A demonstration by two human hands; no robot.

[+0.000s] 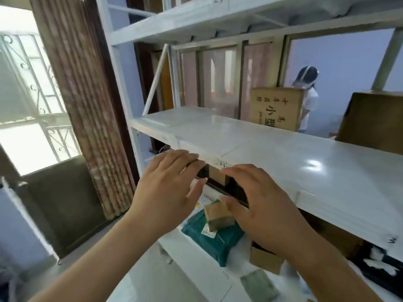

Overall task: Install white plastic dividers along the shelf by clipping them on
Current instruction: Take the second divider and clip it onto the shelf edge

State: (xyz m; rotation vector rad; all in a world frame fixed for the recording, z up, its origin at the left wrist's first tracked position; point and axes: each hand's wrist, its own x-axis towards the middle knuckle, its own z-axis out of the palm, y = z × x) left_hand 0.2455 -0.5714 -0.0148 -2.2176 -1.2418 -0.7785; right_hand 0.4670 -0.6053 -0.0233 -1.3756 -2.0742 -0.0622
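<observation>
Hands [172, 188] open at shelf [283, 149].

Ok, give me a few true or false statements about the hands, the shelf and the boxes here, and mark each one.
1. Both hands, left hand and right hand, are at the front edge of the middle shelf. True.
2. A cardboard box stands on that shelf. True.
3. The green parcel lies on the middle shelf. False: it lies on the shelf below.
4. The left hand holds a screwdriver. False: no tool shows.
</observation>
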